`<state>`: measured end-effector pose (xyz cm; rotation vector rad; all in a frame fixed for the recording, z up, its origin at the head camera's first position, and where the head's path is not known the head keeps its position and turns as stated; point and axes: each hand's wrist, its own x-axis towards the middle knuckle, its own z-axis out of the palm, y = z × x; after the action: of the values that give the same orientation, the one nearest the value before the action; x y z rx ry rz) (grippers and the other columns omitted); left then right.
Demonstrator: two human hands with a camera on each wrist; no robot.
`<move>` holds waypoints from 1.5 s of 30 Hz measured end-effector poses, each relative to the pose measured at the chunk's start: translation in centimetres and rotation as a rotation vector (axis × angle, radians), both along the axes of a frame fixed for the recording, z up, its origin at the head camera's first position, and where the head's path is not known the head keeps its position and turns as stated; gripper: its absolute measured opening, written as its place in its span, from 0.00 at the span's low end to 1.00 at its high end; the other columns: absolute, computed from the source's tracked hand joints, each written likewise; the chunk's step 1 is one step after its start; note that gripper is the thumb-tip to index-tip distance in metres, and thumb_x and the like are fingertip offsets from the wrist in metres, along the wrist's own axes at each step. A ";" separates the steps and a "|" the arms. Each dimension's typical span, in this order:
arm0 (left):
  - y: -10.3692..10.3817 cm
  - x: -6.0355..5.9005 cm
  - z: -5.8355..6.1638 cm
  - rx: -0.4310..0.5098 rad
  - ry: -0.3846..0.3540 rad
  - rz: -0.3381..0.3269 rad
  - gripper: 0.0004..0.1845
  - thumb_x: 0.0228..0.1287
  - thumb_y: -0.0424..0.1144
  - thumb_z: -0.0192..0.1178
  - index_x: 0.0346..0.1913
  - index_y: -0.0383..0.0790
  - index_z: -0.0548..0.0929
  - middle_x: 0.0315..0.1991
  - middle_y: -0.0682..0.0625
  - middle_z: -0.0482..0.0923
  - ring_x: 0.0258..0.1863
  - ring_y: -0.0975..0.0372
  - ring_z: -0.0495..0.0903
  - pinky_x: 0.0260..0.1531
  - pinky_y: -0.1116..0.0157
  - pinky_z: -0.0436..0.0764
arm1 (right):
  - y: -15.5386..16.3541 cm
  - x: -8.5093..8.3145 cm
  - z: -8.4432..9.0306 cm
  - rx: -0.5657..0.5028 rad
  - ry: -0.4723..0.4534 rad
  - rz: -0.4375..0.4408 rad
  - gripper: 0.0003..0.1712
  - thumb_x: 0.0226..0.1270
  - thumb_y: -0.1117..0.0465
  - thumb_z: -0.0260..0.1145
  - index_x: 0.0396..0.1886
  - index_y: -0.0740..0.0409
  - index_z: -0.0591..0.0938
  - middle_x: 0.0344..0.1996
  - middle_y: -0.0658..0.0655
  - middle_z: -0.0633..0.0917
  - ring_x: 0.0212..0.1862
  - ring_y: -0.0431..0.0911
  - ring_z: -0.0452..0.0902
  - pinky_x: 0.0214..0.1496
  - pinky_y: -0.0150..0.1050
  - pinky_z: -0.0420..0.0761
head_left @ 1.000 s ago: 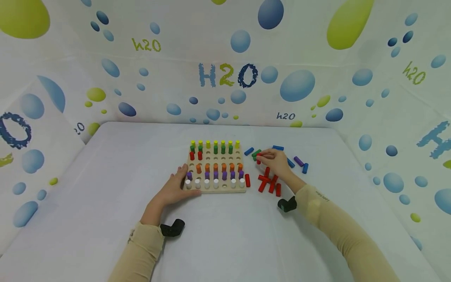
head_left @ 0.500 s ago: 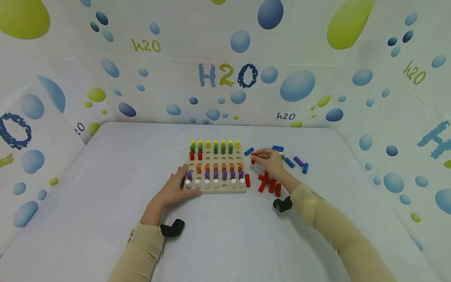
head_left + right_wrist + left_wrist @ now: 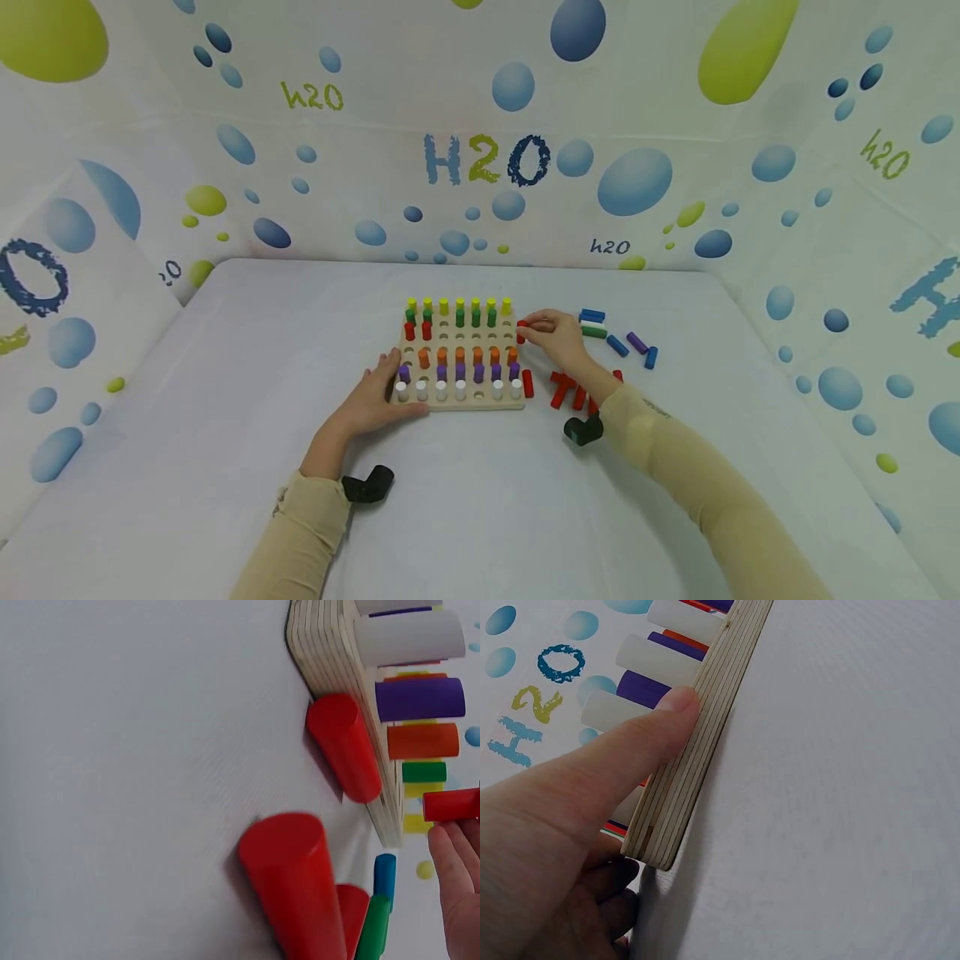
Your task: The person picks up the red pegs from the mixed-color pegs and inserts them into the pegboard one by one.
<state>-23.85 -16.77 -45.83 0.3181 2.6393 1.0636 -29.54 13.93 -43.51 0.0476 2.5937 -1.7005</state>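
Note:
A wooden pegboard stands on the white table with rows of yellow, green, red, orange, purple and white pegs upright in it. My left hand holds its near left corner, thumb along the front edge and fingers at the left side. In the left wrist view the thumb presses on the board's layered edge. Just off the board's right edge, my right hand pinches a red peg upright between thumb and fingers. That red peg also shows in the right wrist view, above the tabletop.
One loose red peg lies against the board's right side. More red pegs are heaped under the right forearm. Blue pegs, a green peg and a purple peg lie farther right. A printed cloth hangs behind the table.
My right hand has moved left with the red peg, from over the loose pegs to the board's right edge. The left hand has stayed in place on the pegboard.

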 end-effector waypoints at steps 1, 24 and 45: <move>0.0 0.0 -0.1 -0.001 0.001 -0.001 0.61 0.45 0.61 0.66 0.72 0.38 0.41 0.72 0.39 0.37 0.70 0.47 0.34 0.65 0.47 0.39 | -0.2 0.0 0.0 0.001 0.000 0.001 0.16 0.59 0.56 0.66 0.44 0.61 0.80 0.42 0.59 0.83 0.46 0.48 0.79 0.49 0.38 0.78; -0.1 -0.1 -0.1 0.005 0.003 -0.001 0.60 0.44 0.61 0.66 0.72 0.38 0.42 0.71 0.39 0.37 0.69 0.43 0.34 0.65 0.45 0.40 | -4.5 -1.2 -0.2 0.036 0.015 0.074 0.14 0.58 0.59 0.67 0.41 0.62 0.80 0.41 0.60 0.84 0.44 0.49 0.80 0.45 0.37 0.80; -0.2 -0.1 -0.4 0.005 -0.014 0.000 0.61 0.45 0.63 0.65 0.72 0.39 0.40 0.71 0.39 0.36 0.68 0.42 0.33 0.64 0.44 0.40 | -8.0 -2.4 0.3 0.088 0.008 0.226 0.10 0.56 0.62 0.69 0.36 0.61 0.81 0.34 0.58 0.85 0.32 0.46 0.81 0.32 0.33 0.81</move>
<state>-23.97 -16.97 -46.20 0.3104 2.6248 1.0693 -31.93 5.89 -43.17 -0.2405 2.5633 -1.5134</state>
